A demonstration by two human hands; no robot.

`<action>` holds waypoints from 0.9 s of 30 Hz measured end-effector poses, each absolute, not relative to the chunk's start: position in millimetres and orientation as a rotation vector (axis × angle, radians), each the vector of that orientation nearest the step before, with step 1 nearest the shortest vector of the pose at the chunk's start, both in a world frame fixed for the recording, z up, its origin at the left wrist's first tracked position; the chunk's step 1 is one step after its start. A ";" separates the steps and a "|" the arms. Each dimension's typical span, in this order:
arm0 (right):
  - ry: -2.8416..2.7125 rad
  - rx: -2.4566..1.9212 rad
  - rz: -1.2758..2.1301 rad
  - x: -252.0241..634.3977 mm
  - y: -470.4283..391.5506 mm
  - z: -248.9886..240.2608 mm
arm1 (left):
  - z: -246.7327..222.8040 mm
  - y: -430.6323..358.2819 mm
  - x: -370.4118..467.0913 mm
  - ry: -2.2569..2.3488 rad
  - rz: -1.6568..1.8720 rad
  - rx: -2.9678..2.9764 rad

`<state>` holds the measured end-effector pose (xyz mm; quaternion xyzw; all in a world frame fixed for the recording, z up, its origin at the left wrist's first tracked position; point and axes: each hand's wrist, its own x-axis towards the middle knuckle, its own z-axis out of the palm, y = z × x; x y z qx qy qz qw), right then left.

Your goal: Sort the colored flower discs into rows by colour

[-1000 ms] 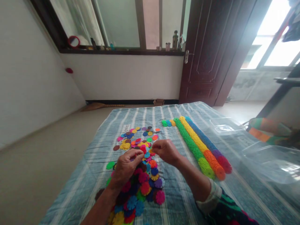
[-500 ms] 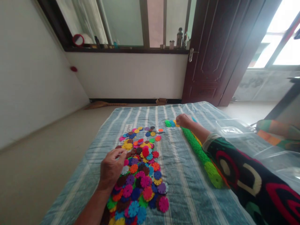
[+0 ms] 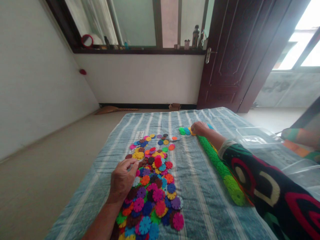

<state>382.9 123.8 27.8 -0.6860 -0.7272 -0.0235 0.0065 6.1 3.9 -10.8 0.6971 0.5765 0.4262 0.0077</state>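
Many colourful notched discs (image 3: 157,195) lie in a long loose heap on the striped blue cloth (image 3: 197,186). My left hand (image 3: 123,178) rests at the heap's left edge, fingers bent together near brown discs; whether a disc is between them is too small to tell. Farther back on the right, my right hand (image 3: 198,128) is closed at the end of a short row of green, blue and yellow discs (image 3: 186,131). What its fingertips hold is hidden. Beneath my right forearm runs a long green roll of stacked discs (image 3: 216,161), with yellow and orange ones beside it.
Clear plastic containers (image 3: 258,137) stand at the right. Another person's arm (image 3: 300,143) in an orange and green sleeve shows at the right edge. Behind the cloth are a wall and a dark red door (image 3: 225,66).
The whole view has shifted slightly, moving the scene a little to the right. Both hands stay at nearly the same places over the discs.
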 end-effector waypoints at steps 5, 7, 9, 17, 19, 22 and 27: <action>-2.296 -2.144 -0.117 385.9 124.8 26.8 | -12.5 3.5 5.5 1.799 1.316 2.198; -2.307 -2.136 -0.125 386.2 124.3 26.5 | -13.6 3.9 5.6 1.801 1.308 2.197; -2.314 -2.133 -0.131 385.9 123.6 26.5 | -14.5 4.2 5.8 1.798 1.297 2.196; -2.331 -2.124 -0.129 382.0 120.1 29.6 | -12.2 1.9 5.4 1.784 1.252 2.183; -2.337 -2.119 -0.129 382.2 119.2 30.3 | -11.8 1.4 5.6 1.777 1.250 2.184; -2.325 -2.127 -0.131 383.7 118.6 30.4 | -11.5 1.0 6.2 1.776 1.239 2.192; -2.320 -2.156 -0.103 385.6 120.7 28.7 | -10.7 0.6 6.3 1.773 1.221 2.200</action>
